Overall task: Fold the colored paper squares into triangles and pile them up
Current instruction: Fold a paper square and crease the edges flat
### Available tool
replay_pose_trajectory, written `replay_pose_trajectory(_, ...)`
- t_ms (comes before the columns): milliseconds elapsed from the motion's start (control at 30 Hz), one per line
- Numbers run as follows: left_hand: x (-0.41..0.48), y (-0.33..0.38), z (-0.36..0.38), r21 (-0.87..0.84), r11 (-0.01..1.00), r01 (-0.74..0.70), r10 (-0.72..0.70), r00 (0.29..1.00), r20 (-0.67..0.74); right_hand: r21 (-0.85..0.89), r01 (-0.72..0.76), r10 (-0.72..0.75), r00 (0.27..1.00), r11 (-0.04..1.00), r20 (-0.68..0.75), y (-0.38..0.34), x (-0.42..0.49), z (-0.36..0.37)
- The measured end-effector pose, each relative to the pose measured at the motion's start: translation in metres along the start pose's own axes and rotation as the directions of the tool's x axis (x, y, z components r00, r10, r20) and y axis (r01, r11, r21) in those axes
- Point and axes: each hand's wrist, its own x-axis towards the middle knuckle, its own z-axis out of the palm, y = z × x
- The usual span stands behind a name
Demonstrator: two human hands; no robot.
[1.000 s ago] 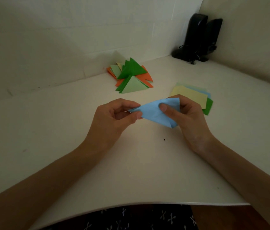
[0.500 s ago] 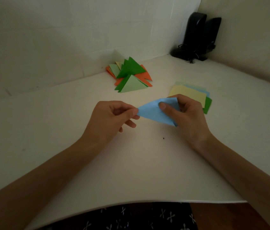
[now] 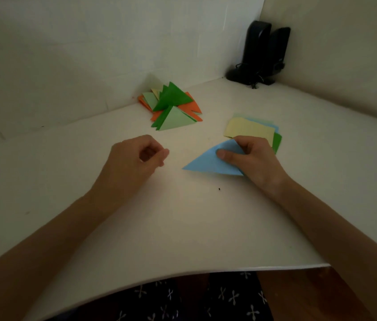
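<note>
Rightward first: the right hand [image 3: 256, 158] pinches a folded blue triangle [image 3: 208, 164] at its right end, with the thumb [image 3: 224, 155] lying across the top face and the fingers curled round behind the upper edge. The triangle's long point reaches out to the left, toward the other hand but clear of it, and its lower edge sits low over the bench [image 3: 183, 228]; whether it touches the surface I cannot tell. The left hand [image 3: 137, 158] holds nothing, its fingers curled in toward the palm and the thumb tip close against the forefinger. Just behind the right hand lies the stack of unfolded squares [image 3: 250, 130], a pale yellow sheet on top with light blue and green edges showing beneath it; the knuckles overlap its near corner. Farther back and to the left, near the wall, sits the pile of folded triangles [image 3: 173, 107], dark green, light green, orange and pale yellow, fanned out unevenly, with a light green one foremost. A tiny dark speck [image 3: 219, 188] marks the bench below the blue triangle. In the far right corner stand two black speakers [image 3: 263, 54] with a cable at their base. Below the bench's near edge shows dark cloth with small white crosses [image 3: 206, 297].
</note>
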Motion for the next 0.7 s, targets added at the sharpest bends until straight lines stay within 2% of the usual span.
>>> replay_pose_trajectory(33, -0.004, 0.002, 0.003, 0.028, 0.992, -0.127, 0.126, 0.992, 0.023, -0.042, -0.002, 0.003, 0.999, 0.999, 0.043, 0.001, 0.0, 0.001)
replay_pose_trajectory(100, -0.012, 0.006, 0.013, 0.117, 0.926, -0.359, 0.342, 0.929, 0.142, -0.133, 0.046, -0.03, 0.992, 0.99, 0.12, 0.002, 0.0, 0.005)
replay_pose_trajectory(200, -0.018, 0.003, 0.024, 0.264, 0.8, -0.54, 0.466, 0.834, 0.294, -0.22, 0.097, -0.067, 0.988, 0.971, 0.14, 0.003, 0.0, 0.009)
replay_pose_trajectory(300, -0.02, 0.003, 0.025, 0.258, 0.786, -0.561, 0.469, 0.815, 0.342, -0.361, 0.116, -0.071, 0.988, 0.925, 0.136, 0.006, 0.002, 0.011)
replay_pose_trajectory(400, -0.021, 0.003, 0.024, 0.282, 0.766, -0.578, 0.476, 0.804, 0.356, -0.651, 0.112, -0.138, 0.99, 0.751, 0.011, 0.003, -0.005, 0.015)
replay_pose_trajectory(500, -0.021, 0.003, 0.024, 0.284, 0.766, -0.576, 0.472, 0.805, 0.36, -0.73, 0.127, -0.239, 0.97, 0.671, -0.051, -0.006, -0.021, 0.019)
replay_pose_trajectory(600, -0.022, 0.003, 0.024, 0.292, 0.764, -0.576, 0.467, 0.805, 0.365, -0.774, 0.051, -0.11, 0.994, 0.632, -0.024, -0.004, -0.032, 0.024)
replay_pose_trajectory(700, -0.023, 0.004, 0.023, 0.316, 0.741, -0.592, 0.481, 0.797, 0.365, -0.714, -0.068, 0.034, 0.998, 0.697, -0.062, 0.0, -0.034, 0.017)
